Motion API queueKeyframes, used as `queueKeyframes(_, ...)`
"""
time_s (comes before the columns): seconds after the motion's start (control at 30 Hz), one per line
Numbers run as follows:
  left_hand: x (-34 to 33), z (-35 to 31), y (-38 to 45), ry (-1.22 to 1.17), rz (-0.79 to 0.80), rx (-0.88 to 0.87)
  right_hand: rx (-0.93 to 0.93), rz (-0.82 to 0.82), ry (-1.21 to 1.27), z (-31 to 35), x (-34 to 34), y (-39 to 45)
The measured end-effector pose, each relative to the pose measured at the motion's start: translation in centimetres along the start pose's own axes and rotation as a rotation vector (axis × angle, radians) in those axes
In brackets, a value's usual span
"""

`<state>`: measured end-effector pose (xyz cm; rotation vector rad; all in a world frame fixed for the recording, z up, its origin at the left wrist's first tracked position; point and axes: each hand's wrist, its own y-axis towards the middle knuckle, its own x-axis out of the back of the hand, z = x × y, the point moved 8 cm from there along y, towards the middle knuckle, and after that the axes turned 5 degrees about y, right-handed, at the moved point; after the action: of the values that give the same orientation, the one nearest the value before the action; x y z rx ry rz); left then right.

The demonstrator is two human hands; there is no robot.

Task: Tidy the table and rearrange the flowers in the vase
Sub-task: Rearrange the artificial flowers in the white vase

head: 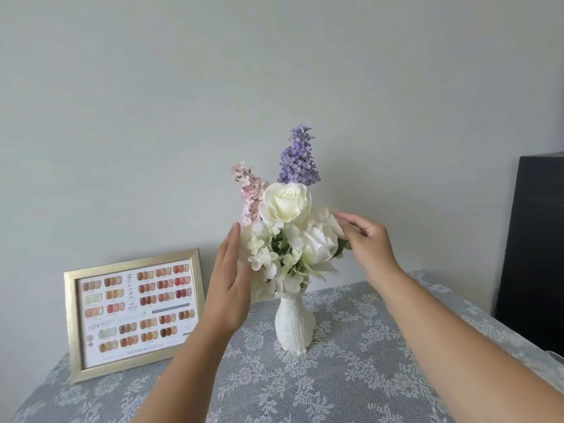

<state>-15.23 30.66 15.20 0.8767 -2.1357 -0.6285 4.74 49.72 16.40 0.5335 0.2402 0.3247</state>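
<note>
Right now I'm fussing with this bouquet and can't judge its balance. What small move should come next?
Probably ease the white bloom under your right hand inward: it juts right of the vase, while the left hand, flat and open, steadies the other side.

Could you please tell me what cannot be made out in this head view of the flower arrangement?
- Stems: hidden inside the white vase and behind the blooms.
- Left hand: whether it touches the flowers is unclear.
- Framed chart: small print too small to read.
- Dark cabinet: cut off by the right edge.
- Right hand: fingers blurred at the white petals.
</note>
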Motion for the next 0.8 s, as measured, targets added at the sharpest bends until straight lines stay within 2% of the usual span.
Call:
queueKeyframes(0.17, -0.2, 1.6, -2.8, -0.231, -0.053, 0.127, -0.084, -0.029, 0.16, -1.9, 1.3, -2.4)
queueKeyframes(0.3, -1.3, 1.7, -5.7, -0.212, -0.19, 0.19, -0.13, 0.026, 0.208, -4.0, 0.2, -4.8)
queueKeyframes(0.43, -3.3, -0.5, -5.4, -0.245, -0.127, 0.093, -0.159, 0.148, 0.274, -3.3, -3.3, -5.2)
queueKeyframes(0.67, -3.3, -0.2, -0.5, -0.414, -0.014, 0.228, -0.2, 0.169, 0.382, -1.6, -6.2, -2.8)
queueKeyframes(0.8, -3.5, 1.0, -1.0, -0.559, -0.009, 0.289, -0.194, 0.108, 0.402, -2.8, -4.8, -3.2)
